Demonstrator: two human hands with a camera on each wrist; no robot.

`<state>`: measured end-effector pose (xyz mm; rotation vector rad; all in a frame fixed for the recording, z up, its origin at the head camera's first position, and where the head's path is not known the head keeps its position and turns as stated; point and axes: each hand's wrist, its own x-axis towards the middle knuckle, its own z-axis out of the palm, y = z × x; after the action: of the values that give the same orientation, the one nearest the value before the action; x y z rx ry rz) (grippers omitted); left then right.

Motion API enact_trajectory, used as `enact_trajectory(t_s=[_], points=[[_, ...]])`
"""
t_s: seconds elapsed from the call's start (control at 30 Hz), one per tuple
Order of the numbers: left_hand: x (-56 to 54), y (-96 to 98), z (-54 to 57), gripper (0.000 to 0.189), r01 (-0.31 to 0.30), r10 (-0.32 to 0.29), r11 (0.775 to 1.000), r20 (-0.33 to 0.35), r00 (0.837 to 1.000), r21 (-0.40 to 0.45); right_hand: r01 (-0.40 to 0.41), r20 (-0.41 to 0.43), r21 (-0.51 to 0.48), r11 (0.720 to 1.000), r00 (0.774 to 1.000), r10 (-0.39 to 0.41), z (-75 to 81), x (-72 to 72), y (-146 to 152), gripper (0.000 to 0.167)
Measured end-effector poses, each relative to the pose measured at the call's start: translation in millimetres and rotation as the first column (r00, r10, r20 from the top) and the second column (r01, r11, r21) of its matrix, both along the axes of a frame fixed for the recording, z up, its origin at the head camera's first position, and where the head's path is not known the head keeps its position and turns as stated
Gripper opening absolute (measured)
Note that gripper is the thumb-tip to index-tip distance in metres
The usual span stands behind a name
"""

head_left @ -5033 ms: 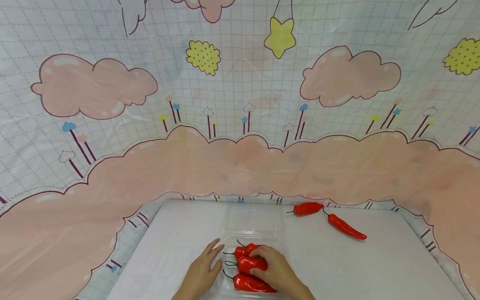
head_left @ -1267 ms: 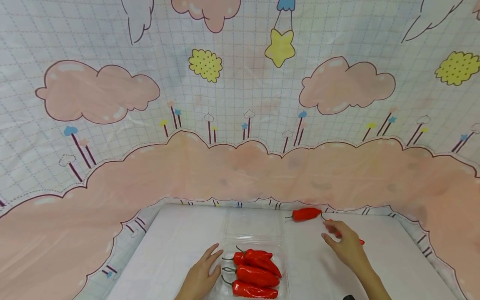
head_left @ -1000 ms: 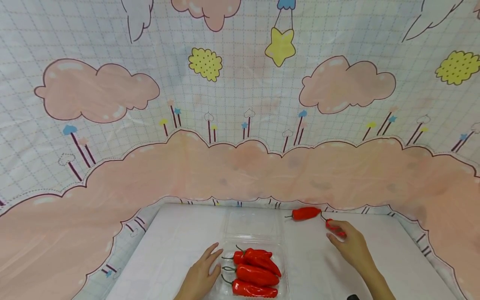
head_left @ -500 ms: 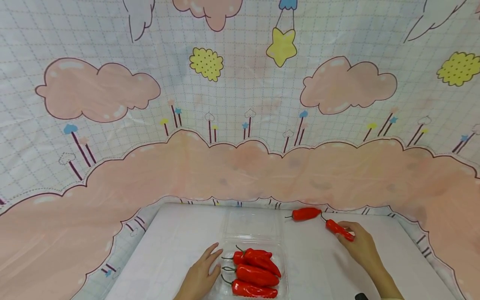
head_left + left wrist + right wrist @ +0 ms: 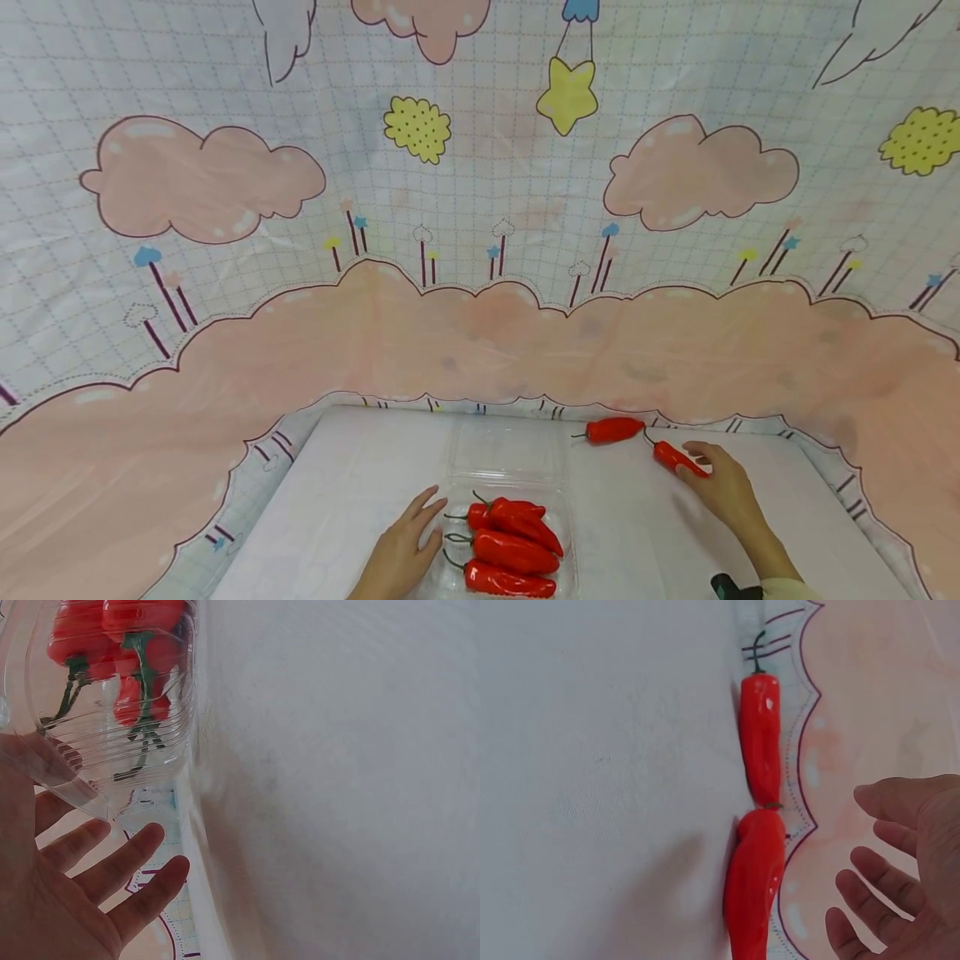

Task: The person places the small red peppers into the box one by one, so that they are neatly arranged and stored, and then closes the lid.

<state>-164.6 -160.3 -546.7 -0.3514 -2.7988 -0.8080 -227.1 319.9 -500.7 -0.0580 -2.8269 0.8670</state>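
Note:
In the head view my left hand [image 5: 401,550] lies at the left side of a clear plastic container [image 5: 572,542], fingers spread; the left wrist view shows its fingers uncurled beside the ribbed wall. Several glossy red chili peppers [image 5: 513,552] with green stems lie inside. My right hand [image 5: 723,483] hovers at the tip end of a loose red chili pepper [image 5: 675,458], thumb and fingers apart. The right wrist view shows that chili pepper [image 5: 756,877] on the table, with a gap between it and the loosely bent fingers. The head view hides its tip behind the hand.
Another red chili pepper [image 5: 615,430] lies at the table's back edge, its tip near the other's stem. The container's clear lid [image 5: 506,450] is folded back flat behind it. A cartoon-printed cloth [image 5: 480,333] rises behind the white table [image 5: 360,467].
Five seconds ago my right hand was on peppers in the container. It has since moved to the loose chili pepper at right, then shifted rightward toward its tip. The left hand stays put.

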Motion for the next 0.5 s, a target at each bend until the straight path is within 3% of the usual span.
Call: enact_trajectory(t_s=[0.27,0.5], points=[[-0.8,0.1,1.8,0.039,0.005,-0.005,1.0,0.025,1.0,-0.005,0.017,0.004,0.02,1.0,1.0,-0.017,-3.5,-12.7,8.3,0.046],[0.5,0.1,3.2,0.039,0.007,-0.007,1.0,0.024,1.0,-0.011,0.055,0.088,-0.035,0.998,0.995,-0.051,-8.6,-22.7,17.8,0.051]])
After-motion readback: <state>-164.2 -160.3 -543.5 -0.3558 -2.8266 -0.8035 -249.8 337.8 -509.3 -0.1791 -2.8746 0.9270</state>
